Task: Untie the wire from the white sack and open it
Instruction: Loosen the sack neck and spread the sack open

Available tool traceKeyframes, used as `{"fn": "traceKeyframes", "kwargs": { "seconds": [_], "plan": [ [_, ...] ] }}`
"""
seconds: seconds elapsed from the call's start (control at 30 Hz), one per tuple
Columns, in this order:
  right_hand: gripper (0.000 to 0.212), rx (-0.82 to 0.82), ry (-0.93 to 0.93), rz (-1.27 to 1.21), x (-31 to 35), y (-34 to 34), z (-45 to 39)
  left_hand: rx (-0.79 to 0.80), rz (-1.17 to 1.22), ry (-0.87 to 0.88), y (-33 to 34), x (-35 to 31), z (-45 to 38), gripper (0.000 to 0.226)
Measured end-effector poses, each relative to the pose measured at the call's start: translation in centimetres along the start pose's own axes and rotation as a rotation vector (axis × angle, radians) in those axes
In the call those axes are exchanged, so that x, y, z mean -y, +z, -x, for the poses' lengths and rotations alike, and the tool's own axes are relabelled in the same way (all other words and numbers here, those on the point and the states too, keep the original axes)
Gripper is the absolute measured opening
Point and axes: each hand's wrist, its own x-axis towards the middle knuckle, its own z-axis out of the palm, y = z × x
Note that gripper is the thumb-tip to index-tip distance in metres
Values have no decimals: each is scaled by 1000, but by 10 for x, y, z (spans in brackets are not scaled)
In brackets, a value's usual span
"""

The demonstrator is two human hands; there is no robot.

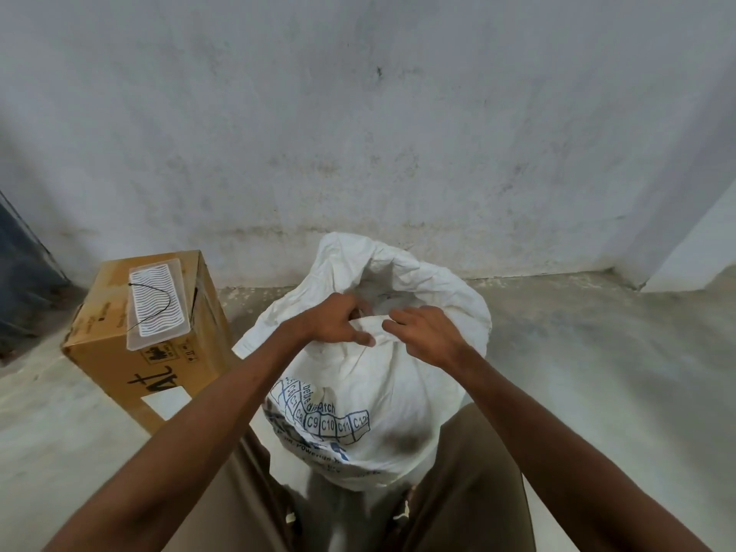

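A white sack (378,396) with blue print stands on the floor between my knees. Its mouth gapes open at the top, with the far edge raised and a dark hollow showing inside. My left hand (338,318) grips the near rim of the mouth, fingers curled over the fabric. My right hand (422,332) pinches the same rim just to the right, almost touching the left. A thin black wire (153,302) lies bent in a loop on a clear plastic lid atop the cardboard box, away from the sack.
A brown cardboard box (159,364) stands left of the sack, with a clear ribbed lid (157,306) on top. A stained white wall (358,133) rises close behind. The floor is bare concrete (597,372). A dark object (24,272) sits at the far left.
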Motion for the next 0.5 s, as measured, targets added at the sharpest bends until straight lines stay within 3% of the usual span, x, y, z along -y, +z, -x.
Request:
{"fn": "traceKeyframes", "kwargs": {
  "seconds": [0.07, 0.17, 0.23, 0.33, 0.43, 0.5],
  "plan": [
    [47, 13, 43, -75, -3, -1, 4, -24, -20, 84, 5, -5, 2, 33],
    [44, 60, 186, -380, -12, -8, 4, -123, -218, 144, 8, -7, 4, 28],
    [72, 174, 208, -498, -21, -11, 6, -180, -376, 141, 7, -2, 5, 27],
    [104, 334, 211, -363, -29, -4, 15, -234, -422, 138, 9, 14, 12, 26],
    [74, 325, 319, -435, -29, 4, 31, -297, -420, 139, 16, 26, 17, 25],
    [55, 293, 336, -431, -28, 6, 35, -334, -411, 123, 17, 27, 18, 47]
  ]
}}
